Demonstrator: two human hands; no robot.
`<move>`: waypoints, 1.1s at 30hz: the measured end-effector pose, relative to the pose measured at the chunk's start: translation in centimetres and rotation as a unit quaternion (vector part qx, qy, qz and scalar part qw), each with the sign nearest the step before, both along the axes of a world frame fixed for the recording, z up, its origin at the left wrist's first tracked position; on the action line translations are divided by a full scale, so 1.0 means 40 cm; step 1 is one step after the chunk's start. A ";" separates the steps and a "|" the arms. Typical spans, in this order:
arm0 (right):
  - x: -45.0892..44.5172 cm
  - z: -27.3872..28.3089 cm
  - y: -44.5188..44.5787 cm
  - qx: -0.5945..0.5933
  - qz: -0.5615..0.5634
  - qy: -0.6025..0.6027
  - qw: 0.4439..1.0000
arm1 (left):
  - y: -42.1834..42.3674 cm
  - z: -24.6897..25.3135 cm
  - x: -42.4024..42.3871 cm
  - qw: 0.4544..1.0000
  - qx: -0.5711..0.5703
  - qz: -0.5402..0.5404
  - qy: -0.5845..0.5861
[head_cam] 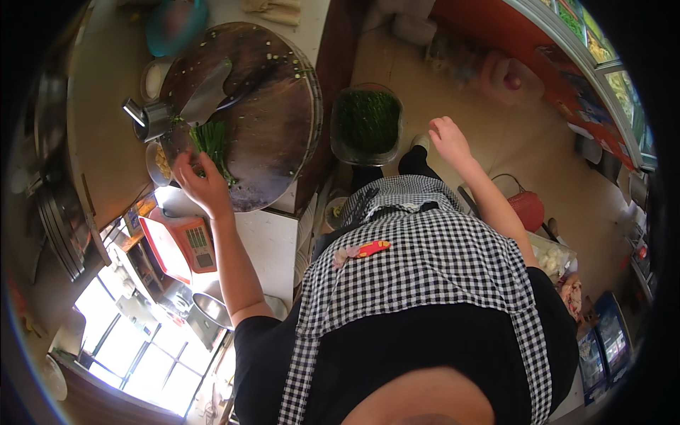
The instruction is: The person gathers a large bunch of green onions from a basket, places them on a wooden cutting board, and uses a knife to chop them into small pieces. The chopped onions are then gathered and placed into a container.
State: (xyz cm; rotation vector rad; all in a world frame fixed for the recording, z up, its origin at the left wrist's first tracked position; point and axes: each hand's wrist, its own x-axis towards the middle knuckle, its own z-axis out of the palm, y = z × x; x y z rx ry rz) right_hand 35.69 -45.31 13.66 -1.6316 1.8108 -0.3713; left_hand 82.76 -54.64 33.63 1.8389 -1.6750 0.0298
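Observation:
My left hand (199,183) is over the near left edge of a round wooden chopping block (271,127), fingers apart beside a bundle of cut green stalks (212,141). Whether the fingertips touch the stalks is unclear. A broad-bladed cleaver (204,98) lies on the block beyond the bundle, among small pale green bits. My right hand (450,141) is off to the right above the floor, holding nothing, fingers loosely bent. Between the hands and the block's right side stands a clear tub (366,125) of chopped greens.
Left of the block are a metal container (154,122), a bowl of white stuff (154,79) and a bowl of yellowish pieces (158,162). A red scale (196,247) and a steel bowl (212,309) sit nearer. A teal bowl (172,26) is at the far left.

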 end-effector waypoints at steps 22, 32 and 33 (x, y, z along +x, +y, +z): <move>0.050 -0.450 0.405 0.295 -0.147 -0.116 0.937 | 0.103 -1.391 -0.335 0.836 0.483 0.239 0.100; 0.119 -0.433 0.394 0.297 -0.147 -0.116 0.936 | 0.078 -1.360 -0.338 0.883 0.427 0.114 0.161; 0.118 -0.437 0.392 0.290 -0.137 -0.111 0.941 | 0.058 -1.375 -0.342 0.876 0.442 0.114 0.159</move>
